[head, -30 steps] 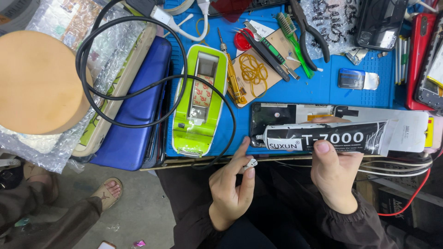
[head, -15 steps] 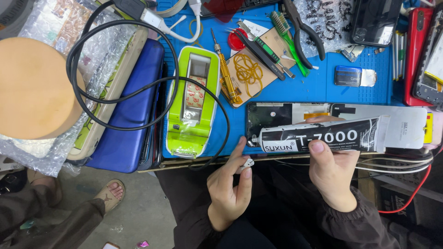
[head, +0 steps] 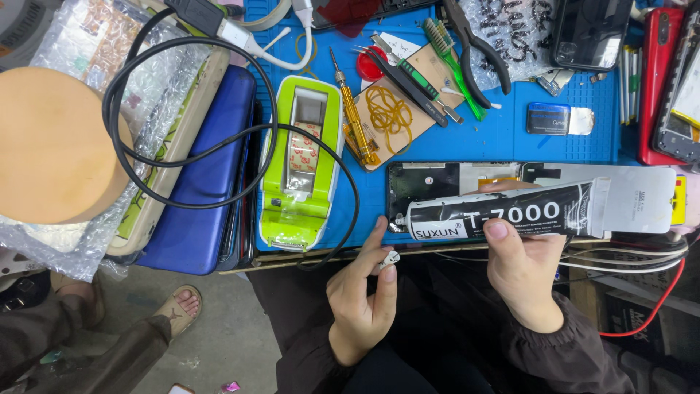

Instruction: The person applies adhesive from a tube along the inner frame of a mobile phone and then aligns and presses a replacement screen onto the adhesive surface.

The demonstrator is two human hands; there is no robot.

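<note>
My right hand (head: 526, 281) grips a black glue tube (head: 510, 215) lying sideways, thumb across its printed face, fingers hidden behind it. Its silver crimped end points right; the nozzle points left, bare. My left hand (head: 362, 295) pinches a small white cap (head: 389, 259) between thumb and fingertips, index finger stretched up towards the nozzle, just short of it. The cap is tiny and hard to make out.

Behind the tube lies an opened phone body (head: 437, 179), dark and flat, mostly covered by the tube. It sits on the blue ridged mat (head: 510, 135) at the near edge of the bench.

To the left, a lime-green plastic tape dispenser (head: 302, 168) holds a clear roll, and a black cable (head: 211, 146) loops over it and over a glossy dark-blue case (head: 200, 182). Further left, a tan round block (head: 47, 146) rests on crinkled bubble wrap, cut off by the frame.

Far side: a gold screwdriver (head: 352, 113), rubber bands on a cardboard scrap, tweezers, a green brush and black pliers (head: 477, 47), all crowded. A red phone (head: 656, 80) is cut off at the right.

Open room is only off the near edge, over my dark-clothed lap. Someone's sandalled foot (head: 179, 306) shows on the floor at the left.
</note>
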